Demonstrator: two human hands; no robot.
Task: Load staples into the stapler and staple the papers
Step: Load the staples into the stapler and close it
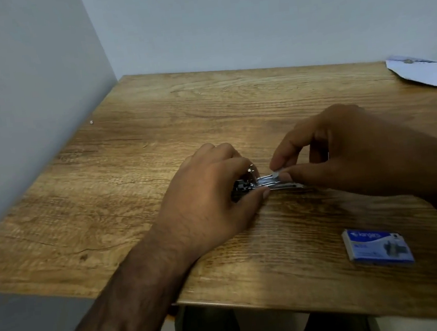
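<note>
While the stapler lay opened mid-table, it was steadied by the curled left hand; a small staple strip was pinched by the right hand. Level, aligned seating in the channel was judged best.

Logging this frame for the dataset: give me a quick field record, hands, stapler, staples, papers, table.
left hand: grips the stapler's rear end, holding it on the table
right hand: thumb and finger pinch a small silvery piece over the stapler's open channel
stapler: metal, lying open mid-table
staple box: blue, flat on the table, near right, apart from both hands
papers: white, far right corner, untouched
table: wood-grain top
stage: loading, no stapling yet
</note>
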